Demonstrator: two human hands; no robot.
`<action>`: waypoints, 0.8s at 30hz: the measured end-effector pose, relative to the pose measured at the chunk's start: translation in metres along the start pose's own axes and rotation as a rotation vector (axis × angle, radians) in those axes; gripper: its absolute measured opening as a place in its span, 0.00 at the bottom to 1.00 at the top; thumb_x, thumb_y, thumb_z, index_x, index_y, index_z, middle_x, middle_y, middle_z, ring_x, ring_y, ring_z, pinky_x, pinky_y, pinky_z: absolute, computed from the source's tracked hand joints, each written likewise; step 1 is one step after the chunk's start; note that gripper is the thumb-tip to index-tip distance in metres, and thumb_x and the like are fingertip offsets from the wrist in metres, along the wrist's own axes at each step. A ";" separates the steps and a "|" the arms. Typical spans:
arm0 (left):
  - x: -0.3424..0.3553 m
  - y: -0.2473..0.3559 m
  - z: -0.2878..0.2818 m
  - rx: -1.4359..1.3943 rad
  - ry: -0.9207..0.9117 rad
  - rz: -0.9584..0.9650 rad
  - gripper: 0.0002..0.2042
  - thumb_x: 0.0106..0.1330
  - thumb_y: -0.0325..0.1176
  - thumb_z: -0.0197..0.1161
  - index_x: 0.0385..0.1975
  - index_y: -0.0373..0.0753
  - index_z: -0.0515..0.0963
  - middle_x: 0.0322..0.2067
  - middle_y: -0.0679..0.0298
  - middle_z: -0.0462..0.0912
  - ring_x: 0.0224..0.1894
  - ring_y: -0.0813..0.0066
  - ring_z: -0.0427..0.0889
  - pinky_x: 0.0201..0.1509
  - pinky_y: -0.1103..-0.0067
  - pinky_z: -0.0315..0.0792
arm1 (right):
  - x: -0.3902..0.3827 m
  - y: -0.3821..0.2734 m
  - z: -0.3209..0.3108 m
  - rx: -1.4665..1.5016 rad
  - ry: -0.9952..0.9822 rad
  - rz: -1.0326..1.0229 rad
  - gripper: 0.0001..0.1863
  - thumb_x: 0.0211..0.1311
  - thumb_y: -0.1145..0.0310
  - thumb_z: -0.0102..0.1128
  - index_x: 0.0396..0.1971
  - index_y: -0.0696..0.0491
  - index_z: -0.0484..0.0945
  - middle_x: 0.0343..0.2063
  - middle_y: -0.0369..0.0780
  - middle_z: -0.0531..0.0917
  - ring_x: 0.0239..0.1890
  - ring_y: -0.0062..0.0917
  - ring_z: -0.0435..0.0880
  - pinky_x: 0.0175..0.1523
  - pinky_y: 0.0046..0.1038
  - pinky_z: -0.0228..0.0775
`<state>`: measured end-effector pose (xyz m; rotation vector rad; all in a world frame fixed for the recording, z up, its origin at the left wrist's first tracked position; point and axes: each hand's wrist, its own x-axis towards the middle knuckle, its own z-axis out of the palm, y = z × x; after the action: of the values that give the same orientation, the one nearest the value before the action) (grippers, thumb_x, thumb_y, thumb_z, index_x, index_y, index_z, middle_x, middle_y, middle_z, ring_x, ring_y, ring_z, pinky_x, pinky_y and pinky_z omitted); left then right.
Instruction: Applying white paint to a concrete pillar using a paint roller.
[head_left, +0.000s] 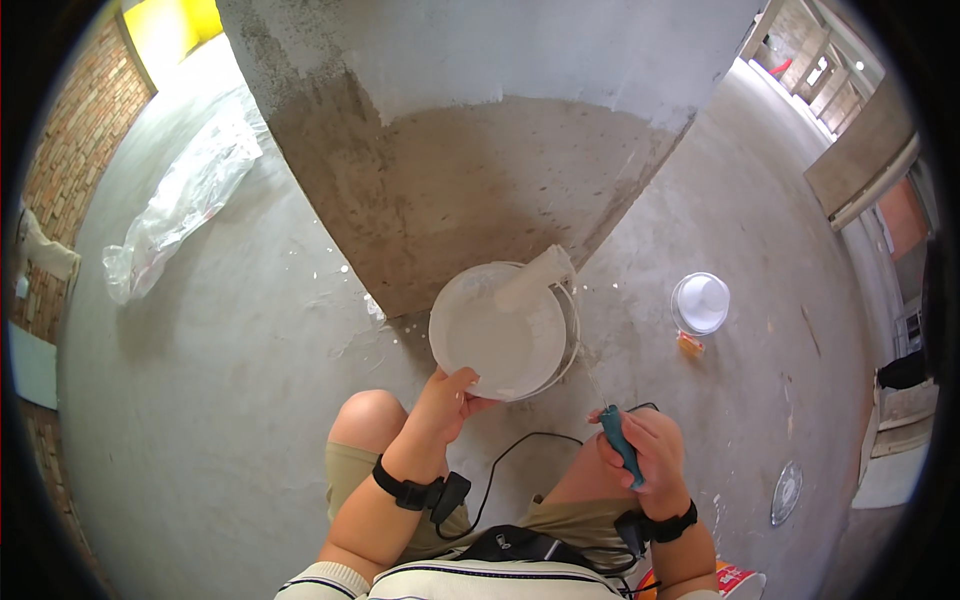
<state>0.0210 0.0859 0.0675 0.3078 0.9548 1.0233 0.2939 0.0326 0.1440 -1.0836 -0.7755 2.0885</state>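
Note:
A white plastic bucket (452, 310) with pale paint inside stands at the foot of a square pillar, in front of my knees. My left hand (438, 402) is closed on its near left rim, thumb over the edge. In my right hand (652, 452) is the teal handle of a paint roller, the fingers wrapped round it. The white sleeve of the paint roller (540, 280) lies over the far right side of the bucket, tilted, beside the wire bail. A thin metal rod runs up from the handle toward the sleeve.
The pillar (480, 170) has fresh white coating above a bare brown-grey lower band. Crumpled clear plastic (185, 195) lies left on the concrete floor. At right are a small white tub (702, 303), an orange packet (690, 344) and a clear lid (787, 492). A black cable (500, 462) crosses my lap.

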 end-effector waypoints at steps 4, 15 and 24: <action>0.001 0.000 -0.003 -0.001 -0.026 -0.036 0.26 0.58 0.26 0.47 0.59 0.34 0.56 0.51 0.54 0.70 0.49 0.62 0.75 0.46 0.72 0.77 | 0.001 -0.007 0.007 -0.024 0.002 -0.021 0.24 0.69 0.56 0.39 0.50 0.64 0.63 0.16 0.35 0.65 0.09 0.15 0.60 0.15 0.16 0.51; 0.005 -0.002 -0.005 0.002 -0.012 -0.038 0.26 0.58 0.26 0.47 0.60 0.36 0.55 0.51 0.54 0.70 0.49 0.62 0.76 0.46 0.71 0.77 | 0.000 0.003 -0.017 0.485 -0.148 0.022 0.25 0.68 0.57 0.39 0.53 0.64 0.62 0.17 0.33 0.63 0.10 0.14 0.57 0.14 0.17 0.49; 0.005 -0.003 0.002 0.004 0.048 0.010 0.20 0.59 0.27 0.49 0.52 0.27 0.64 0.46 0.52 0.75 0.45 0.61 0.79 0.44 0.72 0.78 | 0.002 -0.009 0.006 -0.061 -0.043 -0.024 0.24 0.68 0.54 0.40 0.44 0.64 0.67 0.17 0.35 0.67 0.09 0.15 0.61 0.15 0.17 0.55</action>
<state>0.0252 0.0888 0.0646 0.2923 0.9998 1.0423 0.2910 0.0385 0.1529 -1.0591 -0.8744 2.0863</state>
